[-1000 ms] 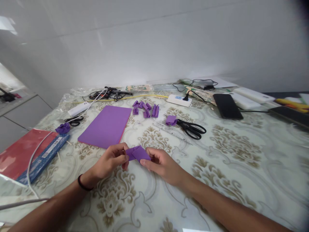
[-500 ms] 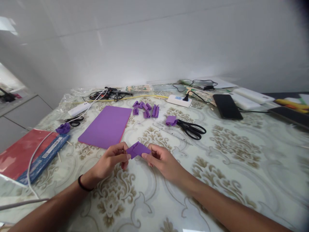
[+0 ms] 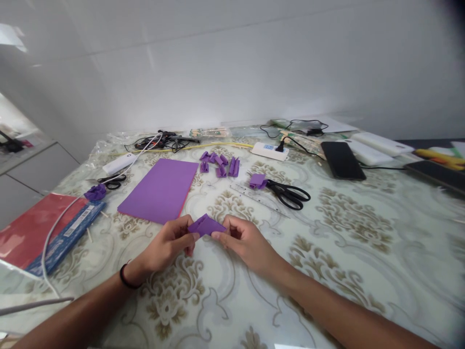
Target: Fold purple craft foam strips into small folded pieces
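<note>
A small folded piece of purple paper (image 3: 205, 225) is stretched between my two hands above the patterned tablecloth. My left hand (image 3: 170, 242) pinches its left corner, while the thumb and fingers of my right hand (image 3: 241, 236) grip the right corner. Creases and a flap show on the paper's upper left side. Beyond my left hand lies a stack of purple paper sheets (image 3: 160, 189) with a red edge below. Several folded purple pieces (image 3: 220, 164) sit in a group behind it. Black-handled scissors (image 3: 288, 192) rest to the right, a small purple paper square (image 3: 257, 181) over their blades.
A clear ruler (image 3: 257, 199) lies in front of the scissors. At the left are a red and blue paper pack (image 3: 69, 228), a crumpled purple piece (image 3: 95, 192) and a white cable (image 3: 45, 252). A power strip (image 3: 270, 150) and a black phone (image 3: 342, 160) lie toward the wall.
The folded paper has shifted slightly left and tilted, so it looks flatter. My left hand has turned a little with it; both hands keep their grip.
</note>
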The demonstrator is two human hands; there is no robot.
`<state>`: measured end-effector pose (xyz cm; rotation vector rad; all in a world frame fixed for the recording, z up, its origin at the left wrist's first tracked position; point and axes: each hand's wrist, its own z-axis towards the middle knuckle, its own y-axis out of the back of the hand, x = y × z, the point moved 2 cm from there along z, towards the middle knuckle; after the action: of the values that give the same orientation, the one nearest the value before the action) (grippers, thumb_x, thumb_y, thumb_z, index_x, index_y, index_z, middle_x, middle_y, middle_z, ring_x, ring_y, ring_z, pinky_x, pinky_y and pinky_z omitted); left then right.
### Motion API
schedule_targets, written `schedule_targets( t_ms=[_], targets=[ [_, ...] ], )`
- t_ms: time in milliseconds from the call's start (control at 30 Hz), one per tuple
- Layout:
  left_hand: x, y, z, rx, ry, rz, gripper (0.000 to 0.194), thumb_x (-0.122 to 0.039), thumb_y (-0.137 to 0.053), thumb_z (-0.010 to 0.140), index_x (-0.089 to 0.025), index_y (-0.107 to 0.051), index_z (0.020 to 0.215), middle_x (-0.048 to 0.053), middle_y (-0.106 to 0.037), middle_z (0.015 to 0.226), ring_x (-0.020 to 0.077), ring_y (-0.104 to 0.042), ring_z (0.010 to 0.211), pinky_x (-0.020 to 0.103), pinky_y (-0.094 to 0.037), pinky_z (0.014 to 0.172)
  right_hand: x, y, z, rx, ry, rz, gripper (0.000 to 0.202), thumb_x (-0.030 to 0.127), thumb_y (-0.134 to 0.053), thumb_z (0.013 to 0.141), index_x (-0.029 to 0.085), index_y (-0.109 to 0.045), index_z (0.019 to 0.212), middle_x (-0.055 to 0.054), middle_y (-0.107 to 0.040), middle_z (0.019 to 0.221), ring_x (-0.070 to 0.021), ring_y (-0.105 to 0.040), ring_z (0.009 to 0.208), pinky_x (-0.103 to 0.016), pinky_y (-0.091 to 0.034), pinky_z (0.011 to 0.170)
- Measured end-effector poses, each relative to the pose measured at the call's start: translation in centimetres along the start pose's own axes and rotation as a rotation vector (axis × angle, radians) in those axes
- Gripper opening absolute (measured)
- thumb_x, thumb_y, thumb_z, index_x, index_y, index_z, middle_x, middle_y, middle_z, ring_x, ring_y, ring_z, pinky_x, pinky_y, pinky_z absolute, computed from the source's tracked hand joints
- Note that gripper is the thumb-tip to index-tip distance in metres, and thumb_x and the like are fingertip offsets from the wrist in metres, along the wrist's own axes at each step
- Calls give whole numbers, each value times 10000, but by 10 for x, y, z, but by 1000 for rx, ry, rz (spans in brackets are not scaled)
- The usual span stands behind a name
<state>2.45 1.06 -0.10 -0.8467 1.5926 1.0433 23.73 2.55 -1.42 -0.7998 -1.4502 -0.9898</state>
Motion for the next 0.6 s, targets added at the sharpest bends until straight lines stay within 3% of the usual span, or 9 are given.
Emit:
schedule_targets(
  t_ms=[133,267,500,600],
  targets=[
    [2,0,-1,12,16,47,237,-357,-613,944,-189,-541,793,-29,-608,631,135,-567,599,247,-427,609,2,-1,0,-3,30,15,316,430,-645,926,219,-476,763,60,-395,665,-132,-382,613,-276,-321,579],
    [-2,-2,-1,21,6,175,202,-317,-590,946,-189,-537,798,-34,-576,662,130,-543,613,236,-410,600,4,-2,-1,-50,92,-92,136,329,-634,924,219,-585,989,25,-508,770,-167,-491,710,-297,-412,661],
    [-5,-6,0,78,-15,212,150,-295,-579,952,-169,-595,873,-36,-532,712,118,-492,636,226,-379,591,0,-2,-1,-60,263,-216,197,178,-618,918,243,-637,1103,-34,-548,1002,-168,-545,790,-310,-482,721],
    [-2,-7,0,84,8,192,141,-292,-589,957,-169,-605,890,-35,-565,688,116,-517,614,223,-390,583,1,-1,-2,-86,288,-238,233,147,-618,917,254,-661,1119,-33,-532,995,-165,-534,782,-307,-478,711]
  ],
)
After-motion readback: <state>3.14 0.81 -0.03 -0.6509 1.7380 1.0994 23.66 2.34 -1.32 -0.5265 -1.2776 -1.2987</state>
